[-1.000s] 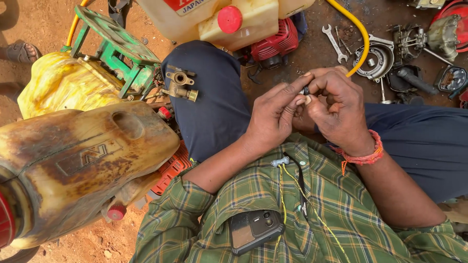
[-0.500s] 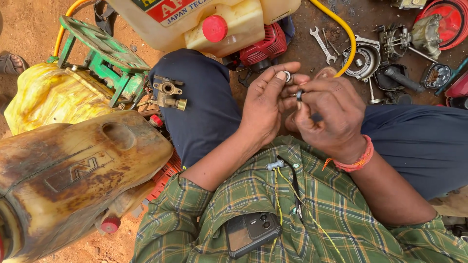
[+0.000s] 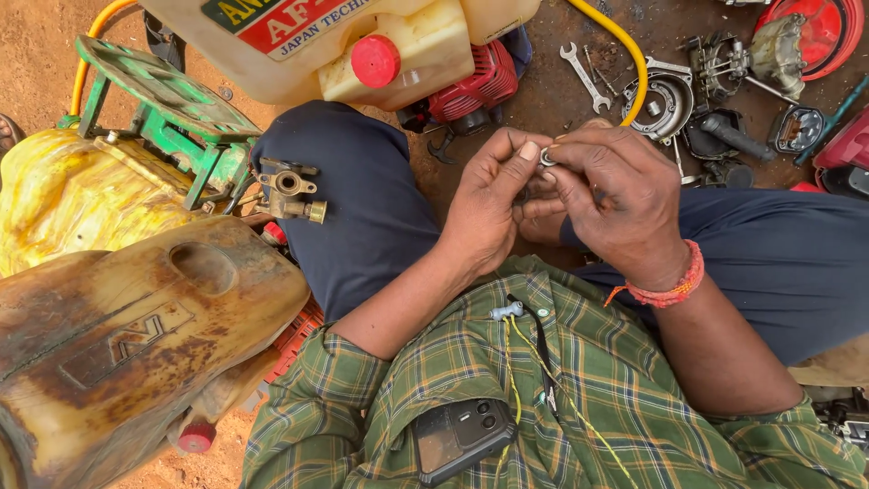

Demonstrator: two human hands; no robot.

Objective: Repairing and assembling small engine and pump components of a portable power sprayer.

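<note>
— Metal ring (image 3: 547,157): where?
— Pinched between both hands' fingertips, above the lap.
— Pose?
— Left hand (image 3: 489,210) curled, thumb up; right hand (image 3: 615,204) arched over, fingers closed on ring.

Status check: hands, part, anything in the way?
Left hand and right hand together, fingertips pinching small metal ring. Ring held above lap. Nothing between hands; spanner on ground beyond.

Left hand (image 3: 489,213): thumb and forefinger have drawn up to the small metal ring (image 3: 548,157), pinching it from the left.
Right hand (image 3: 615,204): has turned over the ring, fingers now curled down around it.
Ring: a second ago hidden between the fingers, now showing at the fingertips.
</note>
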